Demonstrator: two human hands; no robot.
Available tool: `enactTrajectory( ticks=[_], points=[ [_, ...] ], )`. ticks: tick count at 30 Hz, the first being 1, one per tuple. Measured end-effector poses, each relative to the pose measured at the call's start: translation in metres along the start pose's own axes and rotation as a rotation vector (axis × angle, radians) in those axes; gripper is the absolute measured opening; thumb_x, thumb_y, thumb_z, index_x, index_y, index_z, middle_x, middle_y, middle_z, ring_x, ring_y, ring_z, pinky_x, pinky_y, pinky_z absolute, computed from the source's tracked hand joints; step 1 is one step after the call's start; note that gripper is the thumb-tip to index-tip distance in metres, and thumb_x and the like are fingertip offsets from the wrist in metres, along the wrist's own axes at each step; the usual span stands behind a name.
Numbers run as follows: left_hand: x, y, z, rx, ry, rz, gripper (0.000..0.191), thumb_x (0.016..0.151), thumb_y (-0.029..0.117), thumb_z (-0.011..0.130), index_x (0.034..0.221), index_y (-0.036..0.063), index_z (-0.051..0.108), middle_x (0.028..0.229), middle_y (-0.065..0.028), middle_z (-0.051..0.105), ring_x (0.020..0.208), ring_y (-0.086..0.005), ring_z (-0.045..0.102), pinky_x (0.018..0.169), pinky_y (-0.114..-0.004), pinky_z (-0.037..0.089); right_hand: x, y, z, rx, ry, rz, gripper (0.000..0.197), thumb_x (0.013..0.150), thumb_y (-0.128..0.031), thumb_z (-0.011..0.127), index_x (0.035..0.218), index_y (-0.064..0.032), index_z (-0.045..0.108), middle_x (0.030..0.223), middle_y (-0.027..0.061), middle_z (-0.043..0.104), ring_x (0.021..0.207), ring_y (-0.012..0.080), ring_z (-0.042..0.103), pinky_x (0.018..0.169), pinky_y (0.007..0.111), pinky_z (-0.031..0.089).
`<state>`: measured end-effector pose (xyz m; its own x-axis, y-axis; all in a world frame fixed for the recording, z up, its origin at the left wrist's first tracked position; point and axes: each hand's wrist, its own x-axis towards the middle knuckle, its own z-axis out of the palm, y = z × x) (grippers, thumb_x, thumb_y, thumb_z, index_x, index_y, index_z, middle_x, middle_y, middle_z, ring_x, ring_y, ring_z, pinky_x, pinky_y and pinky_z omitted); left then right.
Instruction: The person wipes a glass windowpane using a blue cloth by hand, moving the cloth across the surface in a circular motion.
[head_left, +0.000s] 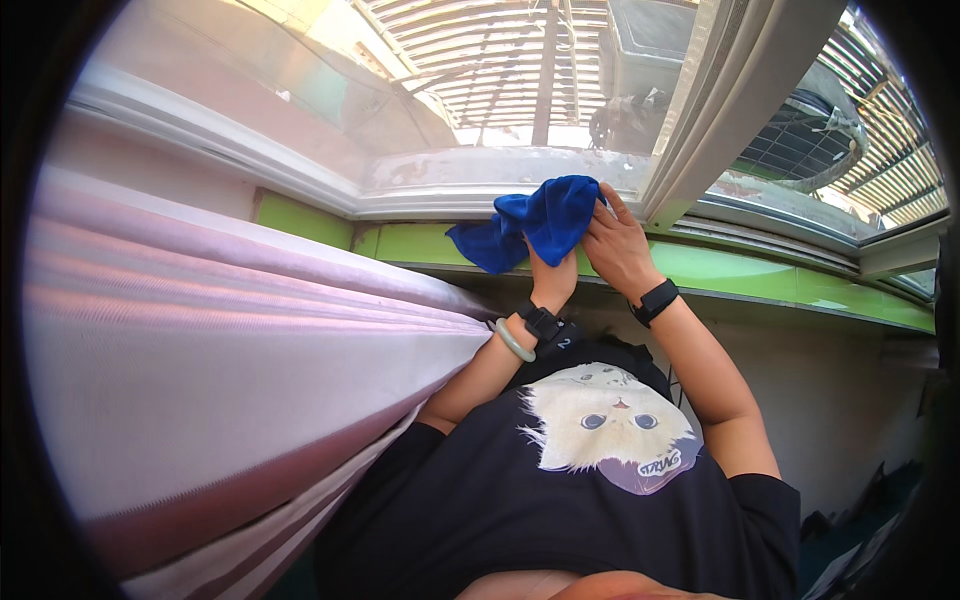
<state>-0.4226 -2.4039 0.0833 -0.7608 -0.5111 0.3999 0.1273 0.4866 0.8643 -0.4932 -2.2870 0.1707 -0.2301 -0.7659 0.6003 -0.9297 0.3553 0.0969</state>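
A crumpled blue cloth (551, 217) is bunched in front of the window, above the green tiled sill (720, 262). My left hand (553, 279) holds it from below, and the cloth covers most of its fingers. At the cloth's right edge is my right hand (619, 244), its back towards me. Its fingers grip that edge, with the index finger stretched up beside the blue fabric. Part of the cloth hangs down to the left over the sill. Both hands are close to the lower corner of the white window frame (487, 196).
A pale pink curtain (247, 330) is drawn tight along my left side, reaching my left forearm. The upright window frame bar (739, 112) rises to the right of my hands. Beyond the glass are a slatted structure (495, 67) and a fan unit with a grille (799, 139).
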Motion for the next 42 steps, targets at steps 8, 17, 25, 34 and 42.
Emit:
enactTrajectory(
  ticks=[8,17,25,34,42],
  points=[
    [-0.022,0.069,0.037,-0.190,-0.221,-0.058,0.044,0.089,0.009,0.055,0.131,0.0004,0.044,0.131,-0.0209,0.046,0.122,-0.0359,0.045,0.104,-0.039,0.034,-0.058,0.044,-0.036,-0.064,-0.122,0.100,0.037,0.076,-0.010,0.056,0.111,-0.0037,0.065,0.124,0.0057,0.059,0.130,0.0216,0.044,0.118,0.041,0.025],
    [-0.018,0.115,0.027,-0.092,-0.746,0.020,0.033,0.090,0.016,0.056,0.120,0.0036,0.054,0.115,-0.0172,0.057,0.101,-0.0373,0.055,0.085,-0.039,0.046,-0.115,0.047,-0.086,0.139,0.124,0.390,0.038,0.073,-0.009,0.070,0.108,0.0027,0.064,0.121,0.0190,0.057,0.122,0.0423,0.048,0.106,0.050,0.038],
    [0.006,0.160,-0.016,-0.419,-0.921,-0.101,0.013,0.086,0.008,0.065,0.095,-0.0011,0.069,0.078,-0.0062,0.064,0.069,-0.0129,0.057,0.064,-0.025,0.045,-0.150,0.021,-0.135,0.370,0.176,0.656,0.041,0.081,-0.011,0.068,0.119,0.0016,0.058,0.118,0.0172,0.061,0.108,0.0339,0.060,0.094,0.043,0.049],
    [0.034,0.106,-0.080,-0.491,-0.678,-0.692,0.022,0.092,0.018,0.059,0.075,0.0049,0.058,0.068,0.0014,0.055,0.062,-0.0084,0.058,0.058,-0.023,0.051,-0.088,0.006,-0.085,0.557,-0.108,0.591,0.032,0.076,0.001,0.062,0.107,0.0030,0.058,0.113,0.0206,0.056,0.107,0.0407,0.053,0.092,0.043,0.046],
    [0.042,-0.003,-0.128,-0.426,-0.270,-1.035,0.021,0.090,0.026,0.063,0.084,0.0084,0.054,0.065,-0.0026,0.054,0.058,-0.0160,0.061,0.057,-0.030,0.057,-0.049,-0.007,0.038,0.785,-0.474,0.479,0.023,0.082,-0.009,0.056,0.101,0.0038,0.055,0.105,0.0215,0.055,0.102,0.0396,0.054,0.090,0.044,0.045]
  ],
)
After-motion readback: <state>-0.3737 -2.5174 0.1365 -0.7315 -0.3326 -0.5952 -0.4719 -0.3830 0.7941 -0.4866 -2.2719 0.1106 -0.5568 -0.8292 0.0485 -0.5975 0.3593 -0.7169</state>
